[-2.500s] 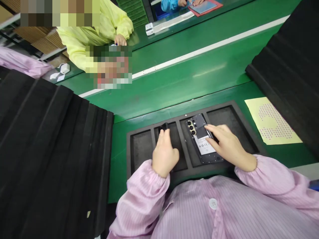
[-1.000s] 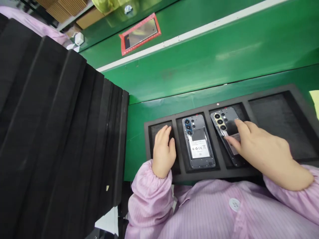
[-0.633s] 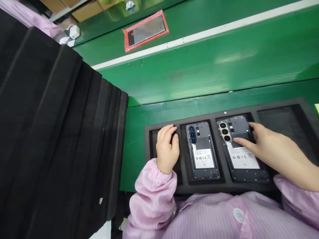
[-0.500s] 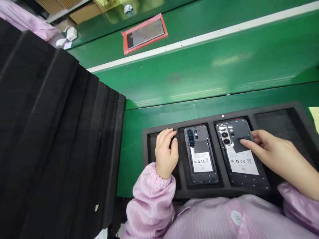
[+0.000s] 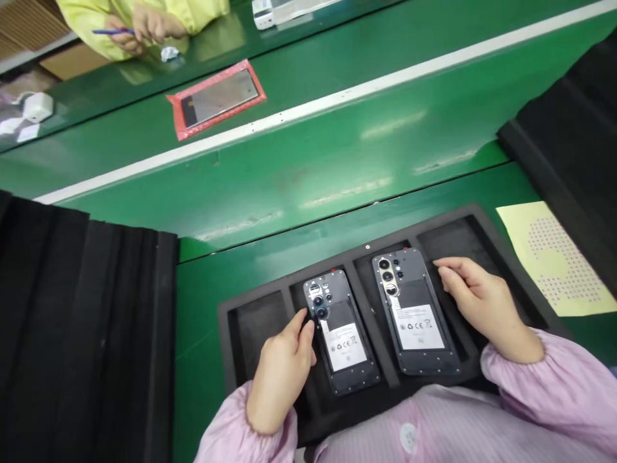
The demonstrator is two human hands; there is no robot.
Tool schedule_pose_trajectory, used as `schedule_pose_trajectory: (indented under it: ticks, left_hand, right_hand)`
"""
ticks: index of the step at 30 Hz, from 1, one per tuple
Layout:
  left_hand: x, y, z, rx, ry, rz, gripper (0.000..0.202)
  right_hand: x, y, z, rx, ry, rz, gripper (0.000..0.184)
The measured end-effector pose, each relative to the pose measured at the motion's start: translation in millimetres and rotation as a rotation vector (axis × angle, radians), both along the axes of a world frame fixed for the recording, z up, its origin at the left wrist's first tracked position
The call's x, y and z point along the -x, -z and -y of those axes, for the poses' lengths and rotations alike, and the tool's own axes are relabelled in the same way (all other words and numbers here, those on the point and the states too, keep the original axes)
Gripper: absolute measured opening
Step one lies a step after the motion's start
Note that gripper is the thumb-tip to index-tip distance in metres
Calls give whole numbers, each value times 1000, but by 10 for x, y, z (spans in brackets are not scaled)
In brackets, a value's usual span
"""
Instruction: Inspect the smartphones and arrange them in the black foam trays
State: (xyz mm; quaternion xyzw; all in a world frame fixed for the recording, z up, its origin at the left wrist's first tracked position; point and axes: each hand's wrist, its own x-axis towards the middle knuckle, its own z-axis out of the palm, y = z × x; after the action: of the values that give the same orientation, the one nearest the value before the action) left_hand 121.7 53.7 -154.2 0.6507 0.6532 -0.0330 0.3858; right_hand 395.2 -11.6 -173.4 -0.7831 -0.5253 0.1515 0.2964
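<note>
Two phones with their inner backs exposed lie in compartments of a black foam tray (image 5: 253,292). The left phone (image 5: 354,379) has blue-ringed camera lenses and a white label. Beside it, the right phone (image 5: 429,360) has a pale camera strip and a similar label. My left hand (image 5: 284,363) is at the left phone's left edge, index finger and thumb apart; whether it touches cannot be told. Over the compartment to the right hovers my right hand (image 5: 482,305), apart from the right phone, thumb and index pinched. What they hold, if anything, is hidden against the dark foam.
Black foam trays (image 5: 96,321) are stacked at left, with more black foam (image 5: 573,116) at right. A yellow dotted sheet (image 5: 554,257) lies beside the tray. Across the green bench are a screen panel on red wrap (image 5: 222,99) and a co-worker's hands (image 5: 149,29) with a blue stick.
My right hand has come off the right phone, moving right of it. My left hand has moved to the left phone's edge. The view has swung right, showing the yellow sheet and co-worker's hands.
</note>
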Motion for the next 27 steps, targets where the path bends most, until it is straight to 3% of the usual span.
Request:
schedule_pose_trajectory:
  ticks: [5,8,12,16,19,22,27]
  left_hand:
    - [-108,6,-48,144,-158,51,53]
    - [-124,22,-91,191,-184,105,48]
    - [-121,17,-120,242,-196,143,45]
    - [-169,24,-59,84,-193,226,38]
    - [-229,79,26,-44,-221,396,31]
    - [-258,141,108,-34,-344,645,35]
    - [-230,105,177,-77,-620,1027,44]
  right_hand:
    - [-33,2,-28,35,32,-118,31]
    - [-16,24,-26,71,13,-110,39]
    - [47,47,-11,25,-82,100,49]
    - [96,-23,-118,-136,-183,427,41]
    - [143,-111,-296,-54,-363,532,26]
    - [226,-144,-468,104,-518,498,16]
    - [207,-165,-591,74,-470,435,24]
